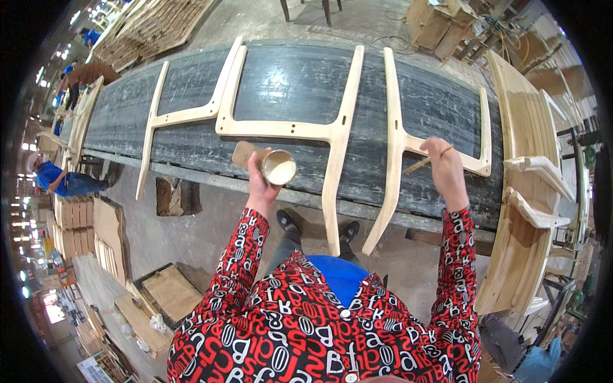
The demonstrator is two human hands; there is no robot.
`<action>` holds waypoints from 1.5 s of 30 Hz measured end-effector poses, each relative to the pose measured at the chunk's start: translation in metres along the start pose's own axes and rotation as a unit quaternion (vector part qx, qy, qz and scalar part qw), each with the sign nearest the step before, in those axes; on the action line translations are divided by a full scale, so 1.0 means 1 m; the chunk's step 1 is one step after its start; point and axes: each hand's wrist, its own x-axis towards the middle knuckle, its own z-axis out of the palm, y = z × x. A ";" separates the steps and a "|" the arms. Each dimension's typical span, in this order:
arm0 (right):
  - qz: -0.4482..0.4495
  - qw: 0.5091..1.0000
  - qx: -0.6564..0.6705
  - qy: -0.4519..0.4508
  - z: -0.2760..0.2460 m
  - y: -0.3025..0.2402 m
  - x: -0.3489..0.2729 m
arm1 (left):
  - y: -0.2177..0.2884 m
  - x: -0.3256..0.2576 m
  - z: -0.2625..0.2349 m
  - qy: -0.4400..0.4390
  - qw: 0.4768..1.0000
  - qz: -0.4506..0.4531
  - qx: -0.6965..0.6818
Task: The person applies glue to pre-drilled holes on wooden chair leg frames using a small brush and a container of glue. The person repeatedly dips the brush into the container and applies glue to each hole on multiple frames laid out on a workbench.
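My left hand (260, 189) is closed round a round jar (280, 167) with cream-coloured liquid or paste in it. A flat brown piece (243, 153) juts out beside those fingers; whether I hold it too, I cannot tell. My right hand (447, 171) pinches a thin wooden stick (418, 165), its lower end pointing left, above the crossbar of the right chair side frame (394, 122). Pale wood also forms a middle chair side frame (294, 131), just beyond the jar, and a left one (185, 117). All three lie flat on the dark worktable (287, 83), with small holes in their bars.
On the right, wooden boards (511, 255) bear curved wooden parts (536, 210). An open brown box (175, 196) sits at the table's left underside. Stacked panels (169, 293) lie at the lower left. A person in blue (60, 179) stands at the far left.
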 end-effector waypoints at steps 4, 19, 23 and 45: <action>0.042 0.945 0.304 -0.114 0.041 -0.052 0.049 | 0.018 0.034 0.005 0.029 0.999 0.014 0.025; -0.046 0.965 0.213 -0.147 0.354 -0.203 0.118 | 0.173 0.092 -0.068 0.092 0.991 0.092 -0.021; 0.173 0.880 0.421 -0.137 0.388 -0.195 0.125 | 0.189 0.094 -0.071 0.101 0.991 0.072 -0.058; 0.199 0.808 0.542 -0.118 0.410 -0.183 0.135 | 0.214 0.116 -0.088 0.124 0.980 0.102 -0.118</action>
